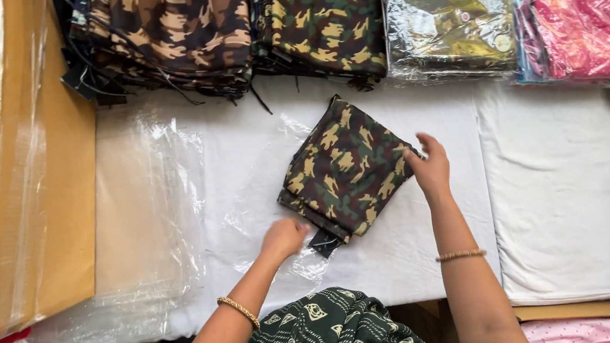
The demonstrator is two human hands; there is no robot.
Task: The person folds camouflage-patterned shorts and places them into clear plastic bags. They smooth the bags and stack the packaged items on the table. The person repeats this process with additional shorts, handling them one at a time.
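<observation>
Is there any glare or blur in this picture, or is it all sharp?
Head view: soft, even light; glare on the wrapped packs and the clear bag; the left hand is slightly blurred, while the right hand and the folded camouflage cloth are sharp.

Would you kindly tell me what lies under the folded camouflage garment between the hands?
The folded camouflage garment rests on a clear plastic bag spread over the white padded table cover. Anything directly beneath the cloth is hidden.
</observation>
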